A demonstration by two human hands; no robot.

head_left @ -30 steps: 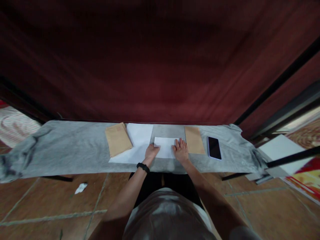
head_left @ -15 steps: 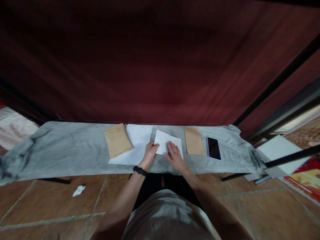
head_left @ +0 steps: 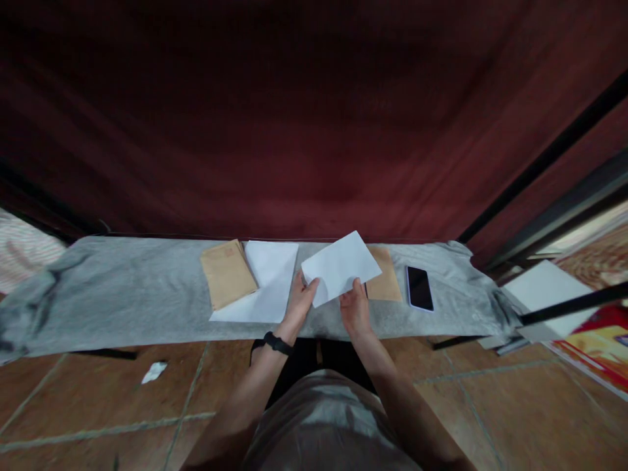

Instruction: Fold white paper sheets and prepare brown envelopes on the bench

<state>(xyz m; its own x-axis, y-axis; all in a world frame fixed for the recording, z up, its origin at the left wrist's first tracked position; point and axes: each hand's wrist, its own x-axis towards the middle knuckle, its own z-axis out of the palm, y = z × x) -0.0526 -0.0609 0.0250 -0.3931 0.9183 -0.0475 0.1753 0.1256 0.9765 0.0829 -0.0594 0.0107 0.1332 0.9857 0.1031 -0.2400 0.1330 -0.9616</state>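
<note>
A folded sheet of white paper (head_left: 342, 263) is held up, tilted, between my two hands. My left hand (head_left: 301, 297) is closed on its left end, thumb on top. My right hand (head_left: 355, 305) pinches the lower edge with the thumb on the upper face; its other fingers are partly hidden beneath. Behind the paper's right end lies a single brown envelope (head_left: 386, 278), partly covered. To the left, a stack of brown envelopes (head_left: 227, 275) rests on flat white sheets (head_left: 275, 281).
A grey cloth (head_left: 147, 281) covers the narrow bench. A phone (head_left: 419, 288) lies right of the single envelope. A dark red panel (head_left: 304, 163) rises behind the bench. On the tiled floor is a crumpled white scrap (head_left: 154, 372); a white board (head_left: 547, 297) stands at the right.
The folded paper has come up off the cloth and turned, its right end now over the single envelope. My right hand went from lying flat on it to gripping its lower edge.
</note>
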